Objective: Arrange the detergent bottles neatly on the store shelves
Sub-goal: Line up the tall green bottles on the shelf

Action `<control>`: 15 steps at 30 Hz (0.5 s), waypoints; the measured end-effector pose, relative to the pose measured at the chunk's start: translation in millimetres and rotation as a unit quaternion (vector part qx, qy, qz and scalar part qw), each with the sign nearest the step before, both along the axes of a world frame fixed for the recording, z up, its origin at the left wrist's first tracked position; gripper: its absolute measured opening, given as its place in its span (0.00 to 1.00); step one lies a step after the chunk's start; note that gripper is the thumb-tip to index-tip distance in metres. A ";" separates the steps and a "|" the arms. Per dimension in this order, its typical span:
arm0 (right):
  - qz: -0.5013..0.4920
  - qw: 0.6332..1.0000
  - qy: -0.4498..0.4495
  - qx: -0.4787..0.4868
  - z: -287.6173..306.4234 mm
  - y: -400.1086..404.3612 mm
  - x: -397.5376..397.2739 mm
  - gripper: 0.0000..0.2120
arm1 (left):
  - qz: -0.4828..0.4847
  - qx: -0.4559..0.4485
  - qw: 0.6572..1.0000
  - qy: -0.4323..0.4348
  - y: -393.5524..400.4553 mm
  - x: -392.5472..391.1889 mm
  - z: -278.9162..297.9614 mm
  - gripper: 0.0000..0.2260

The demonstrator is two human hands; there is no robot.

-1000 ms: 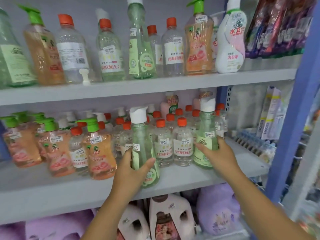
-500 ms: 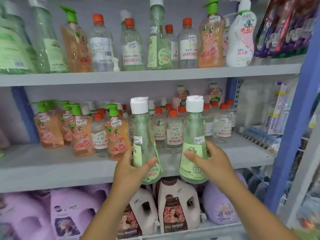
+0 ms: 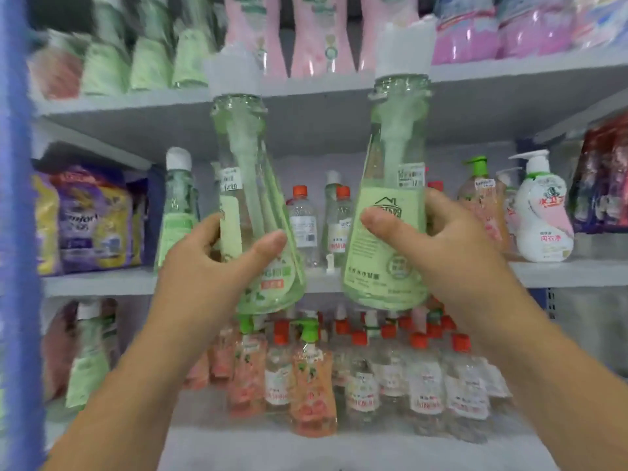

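- We hold two tall green bottles, one in each hand, lifted in the air in front of the shelves and resting on nothing.
- The left bottle (image 3: 253, 212) leans slightly, its white cap toward the upper left. Our left hand (image 3: 217, 266) grips its lower body, thumb curled across the front, fingers wrapped behind.
- The right bottle (image 3: 390, 212) stands nearly upright, its pale green label facing us. Our right hand (image 3: 452, 256) grips it the same way, thumb on the label, fingers around the far side.
- The two bottles sit side by side, apart, not touching.
- Behind them runs the middle shelf (image 3: 102, 283). A matching green bottle (image 3: 176, 212) stands at its left; clear red-capped bottles (image 3: 302, 215) stand in the gap between our two, and a white pump bottle (image 3: 543, 212) stands at the right.
- The lower shelf (image 3: 339, 440) carries crowded orange pump bottles (image 3: 311, 379) and more red-capped ones.
- The top shelf holds pink and green items, too blurred to name.
- We judge the step to be carrying both bottles to the middle shelf, probably beside their match at the left.
- To do it well, we should set one down at a time, base flat, label forward, and keep clear of the red caps, which look easy to topple.
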State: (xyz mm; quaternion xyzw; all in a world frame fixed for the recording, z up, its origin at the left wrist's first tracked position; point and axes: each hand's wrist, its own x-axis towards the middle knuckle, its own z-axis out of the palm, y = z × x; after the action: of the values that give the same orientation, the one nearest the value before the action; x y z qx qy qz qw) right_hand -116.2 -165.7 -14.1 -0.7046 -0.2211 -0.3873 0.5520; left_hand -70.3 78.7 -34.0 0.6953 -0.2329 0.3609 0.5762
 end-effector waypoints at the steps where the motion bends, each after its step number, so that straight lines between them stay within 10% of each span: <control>1: -0.018 1.000 -0.006 -0.006 15.1 5.8 12.8 0.17 | 0.016 0.004 1.000 0.004 3.5 9.1 11.4 0.32; 5: -0.077 0.997 0.009 -0.031 47.8 17.6 67.3 0.10 | 0.046 0.019 0.998 0.044 10.5 57.0 30.5 0.17; 15: -0.062 0.983 0.163 0.061 47.3 23.0 154.9 0.21 | 0.043 0.113 0.988 0.095 17.6 137.4 35.5 0.17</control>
State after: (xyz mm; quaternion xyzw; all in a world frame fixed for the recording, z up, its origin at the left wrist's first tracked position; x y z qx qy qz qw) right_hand 38.8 -142.7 33.2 -0.7359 -0.0599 -0.3133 0.5972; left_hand 67.1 96.3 1.5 0.7963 -0.1866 0.2890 0.4976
